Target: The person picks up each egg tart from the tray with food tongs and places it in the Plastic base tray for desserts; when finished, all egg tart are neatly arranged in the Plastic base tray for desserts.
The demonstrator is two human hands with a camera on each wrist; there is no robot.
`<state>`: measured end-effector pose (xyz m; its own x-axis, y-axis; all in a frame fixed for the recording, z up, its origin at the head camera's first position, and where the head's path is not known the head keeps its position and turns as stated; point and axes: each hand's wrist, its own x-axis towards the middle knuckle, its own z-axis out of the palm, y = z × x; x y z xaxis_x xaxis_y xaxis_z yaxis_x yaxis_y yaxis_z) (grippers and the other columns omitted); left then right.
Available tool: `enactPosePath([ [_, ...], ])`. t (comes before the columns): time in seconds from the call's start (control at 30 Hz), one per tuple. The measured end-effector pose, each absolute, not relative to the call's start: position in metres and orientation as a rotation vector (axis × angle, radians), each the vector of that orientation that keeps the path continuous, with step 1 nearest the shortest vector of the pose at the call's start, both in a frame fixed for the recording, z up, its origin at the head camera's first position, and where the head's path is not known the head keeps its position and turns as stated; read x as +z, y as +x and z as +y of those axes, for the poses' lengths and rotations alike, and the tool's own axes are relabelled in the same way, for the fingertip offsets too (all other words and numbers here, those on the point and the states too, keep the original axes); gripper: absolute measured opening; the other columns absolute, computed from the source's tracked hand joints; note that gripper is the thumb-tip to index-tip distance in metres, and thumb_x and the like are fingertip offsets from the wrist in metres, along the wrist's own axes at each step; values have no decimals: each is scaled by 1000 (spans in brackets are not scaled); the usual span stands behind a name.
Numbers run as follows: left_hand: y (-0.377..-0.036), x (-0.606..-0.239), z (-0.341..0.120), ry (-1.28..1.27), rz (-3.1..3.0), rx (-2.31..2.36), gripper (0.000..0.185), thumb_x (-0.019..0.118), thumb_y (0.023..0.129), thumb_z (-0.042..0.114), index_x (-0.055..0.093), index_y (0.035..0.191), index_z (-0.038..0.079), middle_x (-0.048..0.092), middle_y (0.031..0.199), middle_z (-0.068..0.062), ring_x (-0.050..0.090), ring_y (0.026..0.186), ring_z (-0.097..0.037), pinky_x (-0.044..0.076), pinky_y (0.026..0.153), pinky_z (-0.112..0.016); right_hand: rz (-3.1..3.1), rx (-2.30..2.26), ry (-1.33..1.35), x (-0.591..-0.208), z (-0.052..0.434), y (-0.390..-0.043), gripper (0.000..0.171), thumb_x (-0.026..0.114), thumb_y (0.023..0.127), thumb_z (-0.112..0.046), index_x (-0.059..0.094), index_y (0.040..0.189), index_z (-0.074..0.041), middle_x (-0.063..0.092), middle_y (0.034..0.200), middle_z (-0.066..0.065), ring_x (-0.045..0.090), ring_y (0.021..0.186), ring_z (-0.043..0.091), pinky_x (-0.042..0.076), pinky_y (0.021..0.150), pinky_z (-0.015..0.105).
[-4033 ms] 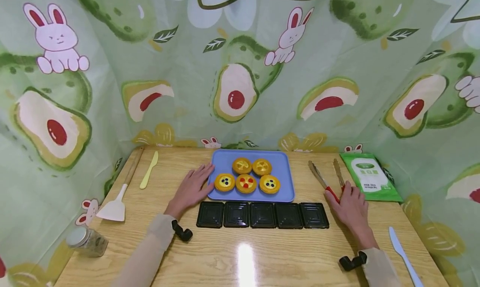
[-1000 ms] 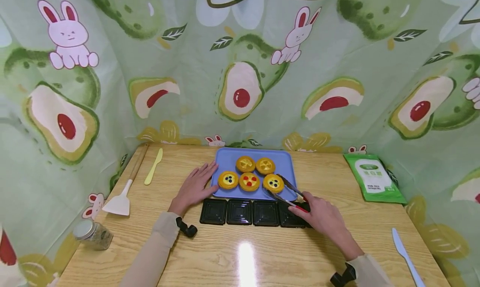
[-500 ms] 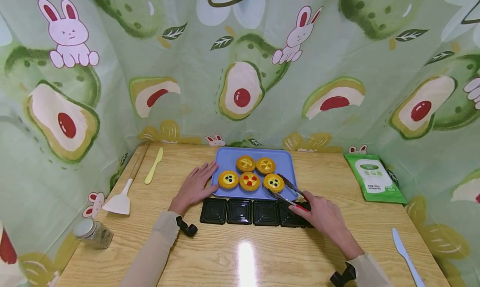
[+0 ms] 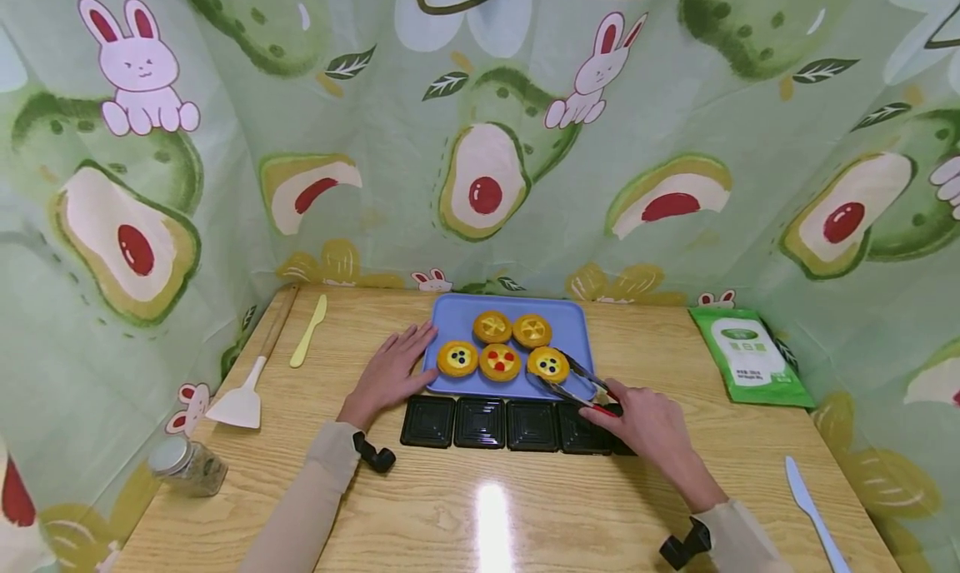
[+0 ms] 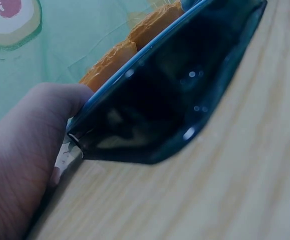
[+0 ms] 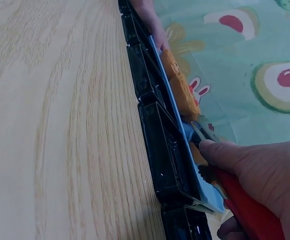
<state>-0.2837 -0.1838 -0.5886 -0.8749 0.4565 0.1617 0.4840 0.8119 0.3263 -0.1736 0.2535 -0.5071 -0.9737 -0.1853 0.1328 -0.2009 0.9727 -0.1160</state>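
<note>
My right hand (image 4: 648, 427) grips metal tongs (image 4: 564, 393) by their red handles, which also show in the right wrist view (image 6: 250, 205). The tongs' two arms are spread around the front right egg tart (image 4: 547, 363), topped with dark berries; whether they press on it I cannot tell. Beside it on the blue tray (image 4: 573, 319) sit a tart with red fruit (image 4: 499, 362), another berry tart (image 4: 457, 359) and two more tarts (image 4: 532, 331) behind. Flat and with fingers extended, my left hand (image 4: 387, 375) touches the tray's left edge.
Several black square plastic containers (image 4: 480, 423) line the tray's front; my right hand partly covers the rightmost. At left lie a spatula (image 4: 240, 402), a yellow knife (image 4: 308, 331) and a glass jar (image 4: 197, 469). A green packet (image 4: 750, 356) and blue knife (image 4: 813, 510) lie right.
Since four seconds ago, my right hand has lifted the tongs from beside the green packet and brought them left around the berry tart. Over the last second both hands hold still.
</note>
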Motion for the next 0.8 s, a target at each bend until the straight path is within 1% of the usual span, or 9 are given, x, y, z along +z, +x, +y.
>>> enactPosePath([
  [0.13, -284, -588, -183, -751, -2931, -558, 83, 46, 100, 65, 21, 169, 24, 16, 174, 9, 16, 161, -22, 12, 130, -48, -2997, 187, 293, -507, 253, -173, 67, 74, 85, -67, 73, 119, -9, 24, 60, -6, 25, 47, 12, 16, 45, 28],
  [0.43, -282, -586, -183, -755, -2919, -588, 83, 48, 100, 63, 23, 168, 23, 18, 174, 8, 18, 161, -24, 12, 130, -49, -2969, 204, 309, -508, 254, -170, 65, 74, 86, -66, 72, 118, -10, 23, 59, -7, 25, 46, 12, 17, 43, 28],
  [0.63, -282, -585, -183, -753, -2925, -573, 83, 47, 100, 64, 22, 168, 24, 17, 174, 8, 17, 161, -23, 13, 129, -49, -2969, 198, 299, -505, 253, -168, 57, 74, 87, -65, 68, 107, -13, 25, 58, -6, 30, 46, 14, 19, 42, 28],
  [0.7, -282, -585, -183, -755, -2922, -566, 83, 47, 100, 64, 23, 168, 23, 17, 174, 8, 18, 161, -24, 13, 129, -50, -2974, 196, 292, -504, 253, -167, 56, 74, 87, -66, 66, 105, -13, 25, 59, -5, 31, 46, 14, 20, 42, 28],
  [0.73, -282, -586, -183, -755, -2921, -564, 83, 47, 100, 64, 23, 168, 23, 17, 174, 8, 18, 161, -24, 13, 129, -50, -2975, 198, 292, -503, 252, -167, 57, 74, 86, -66, 67, 106, -13, 25, 59, -5, 31, 46, 14, 20, 42, 28],
  [0.8, -282, -585, -183, -755, -2920, -567, 83, 48, 100, 64, 23, 168, 22, 18, 174, 7, 18, 161, -24, 13, 129, -50, -2971, 204, 292, -502, 251, -166, 60, 74, 85, -67, 71, 114, -14, 24, 59, -6, 29, 46, 13, 20, 42, 28],
])
